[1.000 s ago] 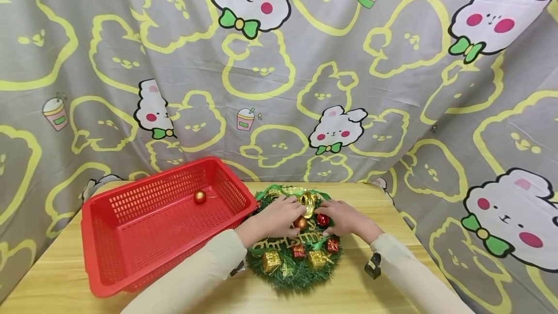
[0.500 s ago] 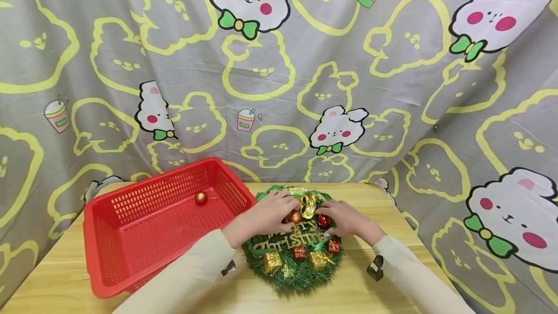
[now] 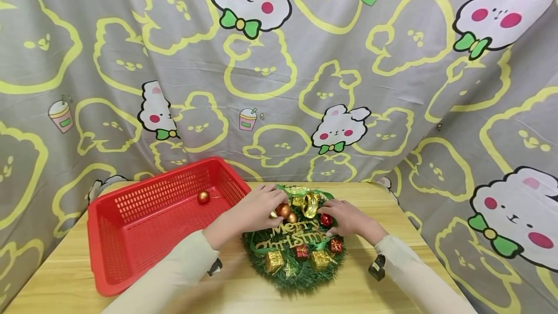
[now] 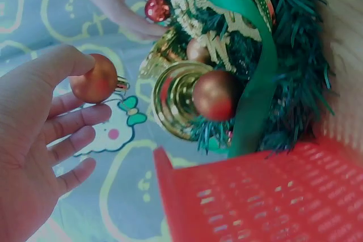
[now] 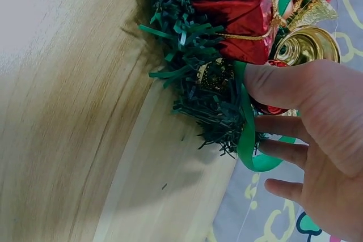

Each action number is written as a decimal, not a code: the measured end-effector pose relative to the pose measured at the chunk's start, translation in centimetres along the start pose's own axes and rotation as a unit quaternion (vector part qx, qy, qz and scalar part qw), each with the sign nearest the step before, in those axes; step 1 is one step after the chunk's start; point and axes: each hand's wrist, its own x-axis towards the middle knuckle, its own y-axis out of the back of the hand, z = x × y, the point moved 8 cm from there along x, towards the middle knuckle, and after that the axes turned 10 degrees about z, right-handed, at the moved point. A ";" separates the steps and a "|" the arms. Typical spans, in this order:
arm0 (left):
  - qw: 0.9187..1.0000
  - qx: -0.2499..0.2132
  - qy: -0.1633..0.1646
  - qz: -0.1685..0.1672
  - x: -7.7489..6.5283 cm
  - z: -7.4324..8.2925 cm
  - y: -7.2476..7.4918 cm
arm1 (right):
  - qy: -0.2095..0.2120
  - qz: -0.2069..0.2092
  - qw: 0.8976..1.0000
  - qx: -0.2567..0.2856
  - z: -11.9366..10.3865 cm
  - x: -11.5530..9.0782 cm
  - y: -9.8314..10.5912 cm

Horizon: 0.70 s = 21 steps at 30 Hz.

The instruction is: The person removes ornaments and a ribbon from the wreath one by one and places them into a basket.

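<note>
My left hand (image 3: 260, 207) pinches a copper-orange Christmas ball (image 4: 93, 79) between thumb and fingers, over the upper left of a green Christmas wreath (image 3: 292, 275). The ball's small gold cap shows in the left wrist view, apart from the wreath. At the wreath's right edge, my right hand (image 3: 346, 217) grips the rim by a red ball (image 3: 326, 219), thumb on the green ribbon (image 5: 248, 134). A gold bell (image 3: 310, 204), gold "Merry Christmas" letters (image 3: 289, 236) and small red and gold gift boxes (image 3: 320, 259) decorate the wreath.
A red slotted basket (image 3: 102, 236) stands left of the wreath with one copper-gold ball (image 3: 203, 197) inside, near its back right corner. The wooden table (image 3: 244, 294) carries both. Behind hangs a grey cartoon-print curtain (image 3: 270, 110).
My left hand has moved left and slightly up with the ball, baring more of the letters and another ball on the wreath. My right hand has hardly moved.
</note>
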 end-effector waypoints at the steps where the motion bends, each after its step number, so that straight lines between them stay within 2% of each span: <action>1: 1.000 0.002 -0.001 0.004 -0.1 -0.1 0.3 | -0.001 -0.001 1.000 0.000 0.0 0.0 0.0; 11: 0.999 0.018 0.006 0.028 -0.9 -1.5 3.0 | -0.006 -0.003 1.000 -0.005 0.4 -0.1 -0.3; 21: 0.998 0.012 0.053 0.009 -1.9 -3.2 4.2 | -0.019 -0.003 1.000 -0.003 0.3 0.0 -0.3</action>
